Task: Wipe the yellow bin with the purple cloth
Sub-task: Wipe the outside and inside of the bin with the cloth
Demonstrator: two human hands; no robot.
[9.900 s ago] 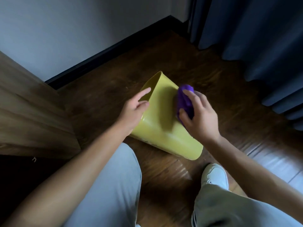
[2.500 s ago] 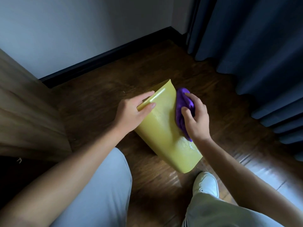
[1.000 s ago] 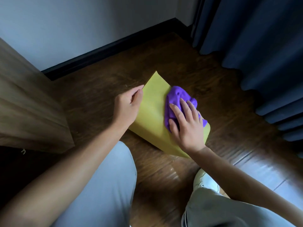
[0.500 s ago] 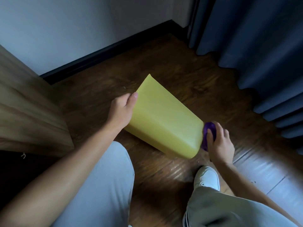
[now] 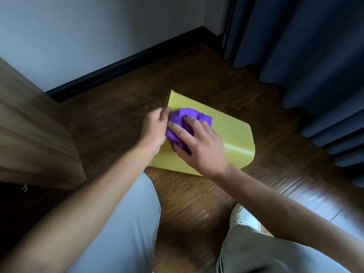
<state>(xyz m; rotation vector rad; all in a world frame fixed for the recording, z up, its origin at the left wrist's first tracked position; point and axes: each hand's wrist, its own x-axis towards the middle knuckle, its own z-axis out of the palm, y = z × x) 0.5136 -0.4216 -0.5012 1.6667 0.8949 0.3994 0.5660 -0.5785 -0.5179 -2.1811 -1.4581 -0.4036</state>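
Note:
The yellow bin point(image 5: 232, 134) lies on its side on the wooden floor, open end to the left, base to the right. My left hand point(image 5: 154, 129) grips the bin's rim at the left, fingers curled over the edge. My right hand point(image 5: 202, 148) holds the bunched purple cloth point(image 5: 189, 116) against the bin's upper side near the rim, fingers over it and thumb round its near edge. The cloth touches my left hand's fingers. The bin's opening is hidden from here.
A wooden cabinet side point(image 5: 33, 138) stands at the left. Along the back run a white wall and a dark skirting board point(image 5: 126, 64). Blue curtains point(image 5: 307, 56) hang at the right. My knees and a white shoe point(image 5: 244, 217) are below the bin.
My right hand has carried the cloth from the bin's base at the right up onto its upper side, next to my left hand. My left hand keeps hold of the rim.

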